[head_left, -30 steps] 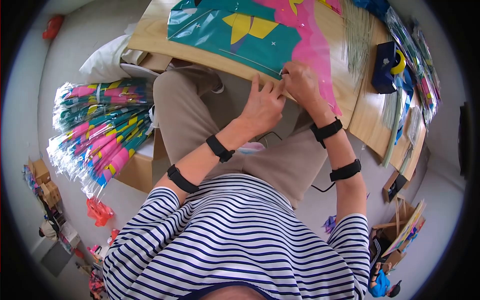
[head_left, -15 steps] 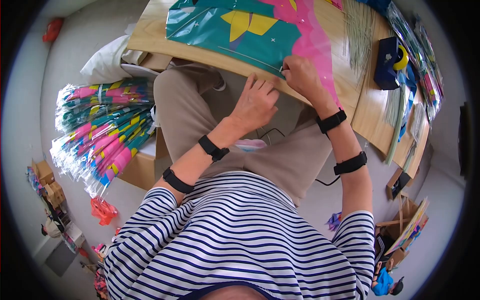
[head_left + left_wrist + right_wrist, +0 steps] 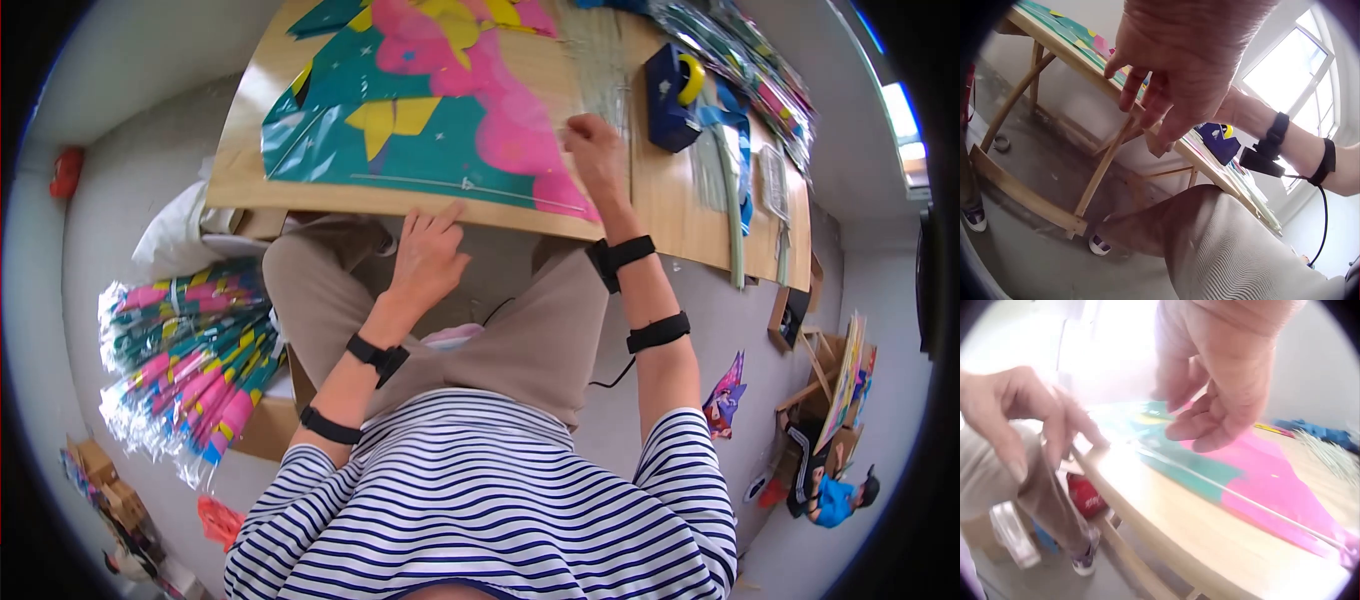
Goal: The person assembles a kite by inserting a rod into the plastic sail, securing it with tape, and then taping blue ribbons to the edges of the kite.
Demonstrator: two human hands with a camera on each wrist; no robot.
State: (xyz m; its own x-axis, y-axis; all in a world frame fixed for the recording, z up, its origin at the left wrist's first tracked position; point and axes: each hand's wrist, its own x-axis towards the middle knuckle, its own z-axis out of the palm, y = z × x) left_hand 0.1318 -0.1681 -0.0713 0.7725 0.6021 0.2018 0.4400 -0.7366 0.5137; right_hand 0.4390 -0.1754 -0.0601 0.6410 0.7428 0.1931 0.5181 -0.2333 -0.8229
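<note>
A teal and pink plastic sheet [image 3: 455, 130] with yellow shapes lies on the wooden table [image 3: 235, 150]. Along its near edge runs a thin white rod [image 3: 520, 196], also seen in the right wrist view. My left hand [image 3: 428, 258] is at the table's front edge, fingers relaxed and fingertips right at the wood, holding nothing. Above the pink part, my right hand [image 3: 598, 160] is raised off the sheet. Its fingers [image 3: 1222, 428] hang loosely curled in the right wrist view, with nothing visible between them.
A dark blue tape dispenser [image 3: 665, 110] with yellow tape stands right of the sheet. Beside it lie bundles of thin sticks [image 3: 595, 75] and wrapped packs [image 3: 760, 85]. Folded, wrapped bundles [image 3: 185, 360] are stacked low at my left. Another person [image 3: 835, 500] is at the far right.
My right hand has left the rod at the sheet's near edge and risen over the pink part. The left hand stays near the table edge. The head view has shifted right.
</note>
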